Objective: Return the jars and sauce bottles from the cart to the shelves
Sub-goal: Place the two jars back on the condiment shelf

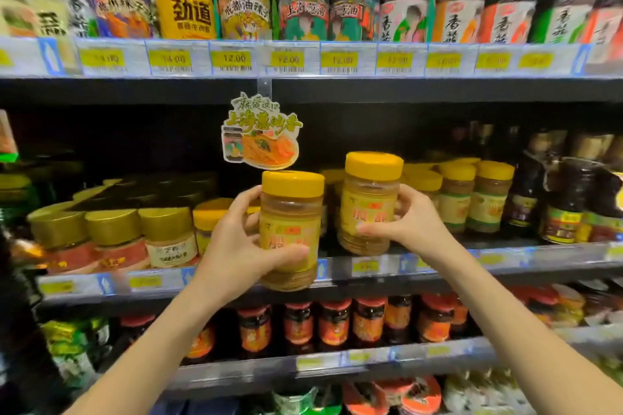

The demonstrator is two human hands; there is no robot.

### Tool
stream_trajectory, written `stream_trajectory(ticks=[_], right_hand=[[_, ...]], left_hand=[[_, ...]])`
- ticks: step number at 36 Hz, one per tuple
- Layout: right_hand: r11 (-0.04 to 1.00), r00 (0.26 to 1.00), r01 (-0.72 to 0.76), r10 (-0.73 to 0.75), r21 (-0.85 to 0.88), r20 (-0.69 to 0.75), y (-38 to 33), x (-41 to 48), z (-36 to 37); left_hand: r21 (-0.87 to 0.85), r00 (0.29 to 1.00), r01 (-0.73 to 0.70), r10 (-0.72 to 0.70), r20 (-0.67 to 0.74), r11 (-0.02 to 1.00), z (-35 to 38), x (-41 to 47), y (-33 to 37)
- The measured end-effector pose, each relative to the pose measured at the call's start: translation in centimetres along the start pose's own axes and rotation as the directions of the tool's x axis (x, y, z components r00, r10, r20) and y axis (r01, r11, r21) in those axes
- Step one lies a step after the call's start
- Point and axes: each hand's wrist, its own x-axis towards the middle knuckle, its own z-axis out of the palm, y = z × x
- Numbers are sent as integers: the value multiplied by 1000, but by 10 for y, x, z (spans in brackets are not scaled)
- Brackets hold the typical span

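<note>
My left hand (236, 246) grips a yellow-lidded jar (290, 212) with a yellow label, upright in front of the middle shelf's edge (367, 268). My right hand (409, 222) holds a second, matching jar (369, 192), a little higher and further in, its base just above the shelf board. Both jars hang in front of a gap between rows of similar yellow-lidded jars (472, 192). The cart is out of view.
Gold-lidded jars (114, 236) stand left of the gap, dark sauce bottles (566, 202) at the right. A paper promo tag (261, 131) dangles from the top shelf just above the left jar. Red-lidded jars (333, 320) fill the shelf below.
</note>
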Motion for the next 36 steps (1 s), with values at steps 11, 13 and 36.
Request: stream_trajectory(ticks=[11,13,36], right_hand=[[999,991,-31,36,-44,129,30,48,41],[996,988,-31,43,-85,147,34,51,47],[983,896,-3,85,-185,437,48,62,67]], left_hand=[[108,991,35,-21,-130,994,-10,-18,6],[114,989,48,-31,-143,992,-10,-20,8],[159,974,103,-67,-215,982,0,-36,13]])
